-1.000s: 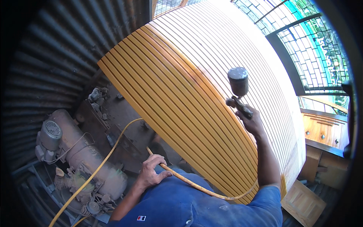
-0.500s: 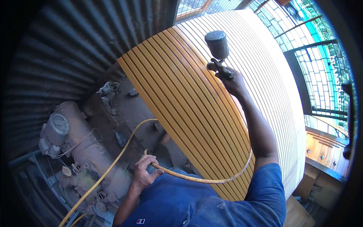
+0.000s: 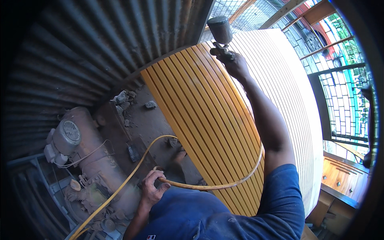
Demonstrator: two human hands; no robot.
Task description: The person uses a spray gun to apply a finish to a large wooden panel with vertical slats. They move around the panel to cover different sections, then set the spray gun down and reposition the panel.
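Above the far part of a grooved wooden panel (image 3: 192, 92), my right hand (image 3: 237, 66) grips a paint spray gun (image 3: 221, 35) with a dark grey cup on top. The panel is orange-brown on its left side and glares white on its right. Near my body, my left hand (image 3: 153, 187) is closed around a yellow hose (image 3: 208, 187). From there the hose curves right across the panel's near end and passes up behind my right forearm. Another stretch of it runs over the floor at lower left.
A dusty air compressor (image 3: 98, 160) with a motor (image 3: 68, 134) stands at the left. Corrugated metal sheeting (image 3: 120, 44) walls the upper left. Broken stones (image 3: 122, 100) lie on the floor. At the right are a barred window (image 3: 340, 88) and a varnished wooden piece (image 3: 342, 178).
My right hand has carried the spray gun farther away and slightly left, toward the panel's far end. My left hand keeps its hold on the hose. The whole view has shifted a little.
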